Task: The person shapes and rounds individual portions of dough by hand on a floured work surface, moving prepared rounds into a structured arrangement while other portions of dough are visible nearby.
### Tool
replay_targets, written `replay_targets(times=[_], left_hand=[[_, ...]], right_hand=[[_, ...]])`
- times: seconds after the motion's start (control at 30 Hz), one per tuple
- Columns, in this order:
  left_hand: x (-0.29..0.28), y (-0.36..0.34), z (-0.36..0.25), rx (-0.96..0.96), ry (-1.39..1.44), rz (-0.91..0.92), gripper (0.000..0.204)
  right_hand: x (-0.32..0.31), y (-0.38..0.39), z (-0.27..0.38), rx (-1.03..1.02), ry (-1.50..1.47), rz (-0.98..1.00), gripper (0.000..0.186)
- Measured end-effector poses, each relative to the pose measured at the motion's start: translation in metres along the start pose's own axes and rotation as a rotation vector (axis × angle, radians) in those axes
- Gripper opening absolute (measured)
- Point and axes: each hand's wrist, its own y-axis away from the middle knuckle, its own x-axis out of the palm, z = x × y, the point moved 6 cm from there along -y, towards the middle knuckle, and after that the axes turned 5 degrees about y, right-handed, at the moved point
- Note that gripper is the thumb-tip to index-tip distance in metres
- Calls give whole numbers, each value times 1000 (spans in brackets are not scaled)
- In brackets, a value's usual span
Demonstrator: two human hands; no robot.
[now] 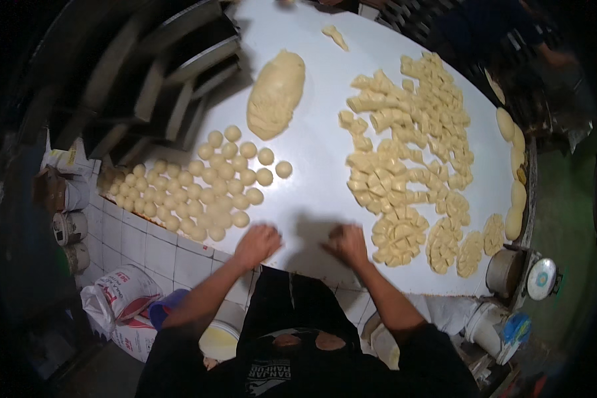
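Observation:
My left hand (259, 245) rests at the near edge of the white table (305, 179), curled with its fingers tucked under. Just beyond it lie many round dough balls (227, 171), spread toward the left. Curled and slightly blurred, my right hand (347, 244) is low over the tabletop, close to the cut dough pieces (399, 232) on the right. Whatever may be under or inside either hand is hidden. Farther back sits a large oval lump of dough (276, 93). The cut pieces are heaped along the right side, some in round, segmented clusters.
Stacked dark metal trays (159, 79) stand at the far left. Long dough loaves (516, 189) line the right edge, near a metal pot (504, 272). A small dough scrap (335, 37) lies at the back. White sacks (126, 292) and a blue bucket (168, 307) are below left.

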Motion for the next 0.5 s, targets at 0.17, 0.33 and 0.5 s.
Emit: replay_targets(times=[0.17, 0.33, 0.5], left_hand=[[64, -57, -76, -279, 119, -282, 16], [2, -13, -7, -102, -85, -53, 13], [45, -50, -84, -251, 197, -399, 16]], right_hand=[[49, -8, -7, 86, 252, -389, 29], [8, -18, -9, 64, 339, 273, 34], [53, -4, -5, 63, 275, -275, 34]])
